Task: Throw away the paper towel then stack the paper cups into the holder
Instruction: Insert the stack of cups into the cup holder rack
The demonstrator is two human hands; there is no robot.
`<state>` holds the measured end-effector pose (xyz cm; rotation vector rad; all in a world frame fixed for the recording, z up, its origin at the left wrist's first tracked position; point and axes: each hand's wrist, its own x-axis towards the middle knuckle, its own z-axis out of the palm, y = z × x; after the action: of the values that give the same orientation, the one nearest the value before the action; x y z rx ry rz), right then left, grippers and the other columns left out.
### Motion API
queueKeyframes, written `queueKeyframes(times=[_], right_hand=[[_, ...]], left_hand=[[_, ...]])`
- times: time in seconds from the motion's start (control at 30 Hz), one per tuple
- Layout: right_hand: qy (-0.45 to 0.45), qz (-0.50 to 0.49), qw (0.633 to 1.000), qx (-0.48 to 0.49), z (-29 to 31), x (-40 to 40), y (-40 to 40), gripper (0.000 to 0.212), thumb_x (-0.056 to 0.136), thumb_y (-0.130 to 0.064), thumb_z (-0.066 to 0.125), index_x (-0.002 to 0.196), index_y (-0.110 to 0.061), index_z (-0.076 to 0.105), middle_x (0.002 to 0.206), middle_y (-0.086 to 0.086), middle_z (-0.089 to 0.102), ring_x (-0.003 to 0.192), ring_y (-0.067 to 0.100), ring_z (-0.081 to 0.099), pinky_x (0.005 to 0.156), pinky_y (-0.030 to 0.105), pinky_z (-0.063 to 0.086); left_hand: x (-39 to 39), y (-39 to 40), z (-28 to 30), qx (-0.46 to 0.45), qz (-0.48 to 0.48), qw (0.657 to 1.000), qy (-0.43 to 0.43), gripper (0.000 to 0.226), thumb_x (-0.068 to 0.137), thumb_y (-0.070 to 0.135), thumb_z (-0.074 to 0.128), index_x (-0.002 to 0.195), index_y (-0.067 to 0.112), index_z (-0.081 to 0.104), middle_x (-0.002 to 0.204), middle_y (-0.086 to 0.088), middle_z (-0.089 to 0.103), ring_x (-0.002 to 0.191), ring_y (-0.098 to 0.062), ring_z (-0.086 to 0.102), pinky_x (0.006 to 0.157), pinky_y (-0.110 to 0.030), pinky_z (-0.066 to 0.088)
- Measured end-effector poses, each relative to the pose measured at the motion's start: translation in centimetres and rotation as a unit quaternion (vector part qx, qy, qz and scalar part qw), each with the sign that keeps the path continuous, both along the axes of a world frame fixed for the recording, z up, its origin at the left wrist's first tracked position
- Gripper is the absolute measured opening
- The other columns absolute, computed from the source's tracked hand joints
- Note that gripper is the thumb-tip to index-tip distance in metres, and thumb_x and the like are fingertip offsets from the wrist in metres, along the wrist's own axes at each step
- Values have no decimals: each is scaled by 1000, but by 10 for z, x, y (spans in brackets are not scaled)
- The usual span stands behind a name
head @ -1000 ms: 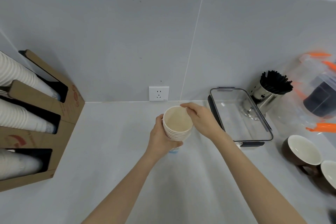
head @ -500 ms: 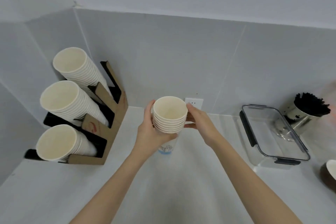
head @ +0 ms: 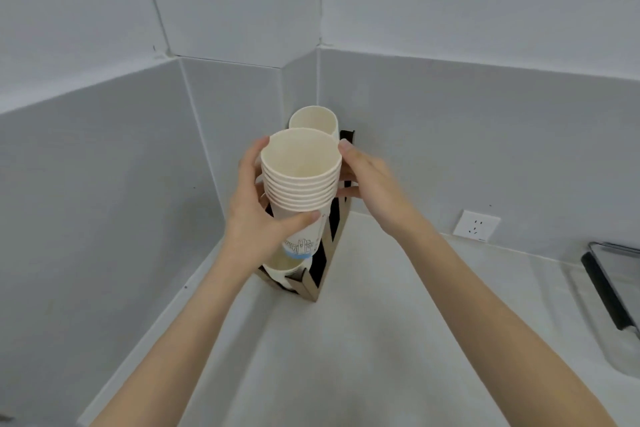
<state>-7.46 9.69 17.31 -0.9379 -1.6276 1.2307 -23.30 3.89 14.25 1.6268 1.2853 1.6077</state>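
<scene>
A nested stack of several white paper cups point(head: 300, 180) is held upright in the air, mouth toward me. My left hand point(head: 258, 215) wraps the stack's lower body, thumb across the front. My right hand point(head: 369, 184) touches the stack's right side near the rims with its fingertips. Directly behind the stack stands the cardboard cup holder point(head: 320, 267) in the wall corner. One row of cups in the holder point(head: 313, 121) shows above the stack and another point(head: 282, 272) shows below my left hand. No paper towel is in view.
Grey tiled walls meet in a corner behind the holder. A white wall socket point(head: 477, 225) sits on the right wall. A clear glass dish with a black handle point(head: 613, 291) lies at the right edge of the white counter point(head: 329, 357).
My view has swung left toward the corner. Both hands have carried the cup stack up and over, so it now sits in front of the holder, which was off to the left before.
</scene>
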Motion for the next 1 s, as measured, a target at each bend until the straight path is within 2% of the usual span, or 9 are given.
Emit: queueKeyframes(times=[0.13,0.23,0.3,0.4,0.5,0.67,0.8,0.9,1.0], right_hand=[[-2,-6,1000,-15,-13,-24,0,37,95,-37,37,103,-16,66,108,15,69,93,16,64,77,26,56],[-16,-5,999,-37,-30,-34,0,35,96,-33,37,108,-14,64,112,13,68,94,14,63,74,19,53],[-18,-5,999,-47,-43,-37,-3,31,96,-29,39,104,-13,64,108,9,67,90,10,62,75,16,53],[-9,-23,999,-26,-59,-40,-7,23,95,-26,43,99,-24,66,104,2,68,98,14,63,91,34,51],[-7,-48,999,8,-70,-43,-14,21,91,-30,47,93,-34,67,98,-10,71,104,15,63,98,43,48],[-30,-69,997,1,-100,-44,-23,22,88,-23,53,93,-40,66,96,-17,70,97,4,63,94,38,51],[-37,-84,996,-9,-111,-42,-27,22,90,-22,51,100,-37,65,105,-9,70,105,9,61,96,35,49],[-44,-86,995,-11,-112,-42,-27,22,91,-22,50,102,-35,64,105,-10,69,106,8,60,94,30,47],[-45,-82,995,-27,-111,-42,-26,22,91,-20,51,109,-24,63,107,-8,67,106,9,60,94,23,47]], left_hand=[[-23,1,-19,-15,0,1000,-16,100,48,20,84,127,43,28,125,24,47,115,7,48,87,-5,42],[-31,5,-39,-37,-3,999,-16,98,48,19,84,122,48,27,122,26,47,112,10,49,86,-3,41],[-33,6,-53,-53,2,999,-5,97,48,21,83,120,51,26,117,37,47,108,15,48,82,1,39],[-35,7,-70,-68,17,997,15,100,47,26,82,125,48,23,108,54,40,104,20,45,78,3,37],[-37,8,-81,-84,26,996,24,109,43,27,84,131,40,21,108,57,37,104,25,41,78,5,36],[-37,4,-96,-134,53,989,28,105,39,29,88,124,40,29,105,39,46,96,15,46,72,-5,38],[-33,4,-101,-132,60,988,45,99,42,26,88,123,35,33,103,40,43,95,25,42,70,3,37],[-32,5,-100,-140,71,986,56,101,42,26,88,126,30,32,105,35,43,94,9,44,70,-3,38],[-30,3,-99,-139,81,984,82,104,42,26,88,129,25,31,123,13,44,105,-1,40,80,-13,34]])
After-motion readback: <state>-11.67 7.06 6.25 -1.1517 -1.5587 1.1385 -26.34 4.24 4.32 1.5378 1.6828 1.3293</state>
